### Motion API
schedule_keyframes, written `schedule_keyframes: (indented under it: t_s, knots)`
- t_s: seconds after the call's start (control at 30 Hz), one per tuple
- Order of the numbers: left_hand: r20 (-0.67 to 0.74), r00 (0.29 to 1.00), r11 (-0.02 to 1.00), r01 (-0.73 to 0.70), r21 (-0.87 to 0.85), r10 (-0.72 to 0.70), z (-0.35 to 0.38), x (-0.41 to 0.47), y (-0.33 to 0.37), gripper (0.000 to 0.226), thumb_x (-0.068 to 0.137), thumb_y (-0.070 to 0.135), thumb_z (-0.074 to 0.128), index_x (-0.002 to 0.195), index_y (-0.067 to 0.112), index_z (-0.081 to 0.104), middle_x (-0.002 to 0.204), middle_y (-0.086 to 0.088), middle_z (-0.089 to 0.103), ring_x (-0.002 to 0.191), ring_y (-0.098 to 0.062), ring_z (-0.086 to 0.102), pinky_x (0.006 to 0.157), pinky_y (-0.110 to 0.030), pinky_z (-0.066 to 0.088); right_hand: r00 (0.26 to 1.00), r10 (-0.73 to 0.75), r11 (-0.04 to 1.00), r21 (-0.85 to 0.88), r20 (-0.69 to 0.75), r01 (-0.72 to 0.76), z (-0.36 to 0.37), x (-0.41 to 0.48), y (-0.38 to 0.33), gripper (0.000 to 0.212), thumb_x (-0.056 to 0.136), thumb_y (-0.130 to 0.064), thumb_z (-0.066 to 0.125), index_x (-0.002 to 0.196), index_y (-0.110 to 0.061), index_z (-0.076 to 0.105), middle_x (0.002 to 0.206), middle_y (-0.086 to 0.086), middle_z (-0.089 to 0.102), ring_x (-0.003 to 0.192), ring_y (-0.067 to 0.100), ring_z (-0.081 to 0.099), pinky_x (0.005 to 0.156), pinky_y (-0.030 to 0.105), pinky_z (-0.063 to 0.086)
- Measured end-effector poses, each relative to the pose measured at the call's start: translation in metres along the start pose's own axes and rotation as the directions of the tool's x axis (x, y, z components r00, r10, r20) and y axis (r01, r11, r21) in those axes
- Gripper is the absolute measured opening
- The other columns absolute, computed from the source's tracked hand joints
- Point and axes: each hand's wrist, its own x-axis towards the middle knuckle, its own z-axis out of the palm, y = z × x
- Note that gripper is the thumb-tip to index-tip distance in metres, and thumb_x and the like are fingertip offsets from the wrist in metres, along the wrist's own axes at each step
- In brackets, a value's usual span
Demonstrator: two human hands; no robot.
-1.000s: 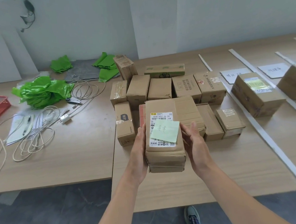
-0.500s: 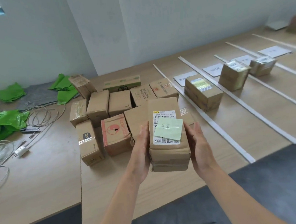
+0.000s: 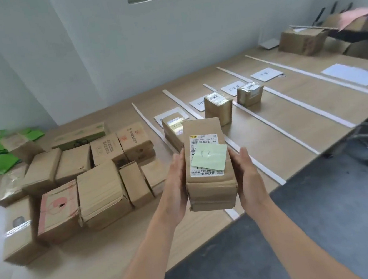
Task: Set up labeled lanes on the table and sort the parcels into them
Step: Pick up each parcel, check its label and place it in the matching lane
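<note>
Over the table [image 3: 291,132], near its front edge: the parcel [image 3: 208,189] was held off the surface, label up, with a green note [image 3: 210,159] stuck on top.
Left hand [image 3: 175,183]: clasped the parcel's left side, forearm stretched forward, thumb along the edge.
Right hand [image 3: 248,178]: clasped the right side; its fingers were hidden, probably curled underneath.
Lanes: white strips [image 3: 275,127] divided the table; three parcels [image 3: 218,109] sat between them, near paper labels [image 3: 232,88].
Pile: unsorted boxes [image 3: 99,189] lay left of the hands.

The brown parcel [image 3: 211,188] bears a white label [image 3: 203,141] and a pale green note [image 3: 210,158]. White strips [image 3: 275,127] cross the light wood table [image 3: 301,122]; a left-edge box [image 3: 58,204] shows red print, perhaps circular.
</note>
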Motion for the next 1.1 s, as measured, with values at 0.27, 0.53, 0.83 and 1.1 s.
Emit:
schedule_keyframes:
  t_s: [0.27,0.53,0.83,1.1]
  knots:
    - [0.137,0.990,0.999,0.021,-0.032,-0.017,0.116,0.068,-0.011,0.058,0.112,0.056,0.019,0.108,0.062,0.076,0.135,0.009,0.073,0.128,-0.014,0.067,0.102,-0.033,0.051,0.996,-0.054,0.998,-0.018,-0.073,0.053,-0.118,0.033,-0.048,0.061,0.110,-0.062,0.024,0.150,-0.031,0.058,0.144,-0.003,0.068,0.136,0.018,0.062,0.121,0.046,0.040]
    - [0.236,0.971,0.999,0.038,-0.033,-0.029,0.200,0.161,-0.024,0.061,0.111,0.057,0.014,0.118,0.054,0.075,0.138,0.006,0.071,0.131,-0.016,0.066,0.101,-0.031,0.052,0.987,-0.099,0.995,0.014,-0.128,0.101,-0.210,0.089,-0.092,0.061,0.112,-0.056,0.023,0.150,-0.025,0.058,0.144,0.001,0.068,0.135,0.023,0.064,0.115,0.047,0.046]
    - [0.256,0.962,0.990,0.118,-0.081,-0.094,0.285,0.295,-0.053,0.054,0.111,0.058,0.016,0.123,0.050,0.068,0.138,0.010,0.072,0.131,-0.014,0.066,0.104,-0.034,0.048,0.980,-0.107,0.992,-0.089,-0.168,0.093,-0.319,0.190,-0.135,0.062,0.112,-0.057,0.024,0.151,-0.023,0.057,0.149,0.001,0.064,0.142,0.022,0.057,0.125,0.054,0.034]
    - [0.256,0.958,0.988,0.146,-0.055,-0.127,0.361,0.380,-0.070,0.052,0.111,0.058,0.015,0.131,0.047,0.062,0.142,0.013,0.068,0.136,-0.009,0.061,0.113,-0.035,0.043,0.973,-0.097,0.995,-0.021,-0.208,0.094,-0.395,0.251,-0.178,0.059,0.112,-0.053,0.026,0.144,-0.021,0.063,0.139,0.001,0.071,0.131,0.020,0.066,0.109,0.043,0.049]
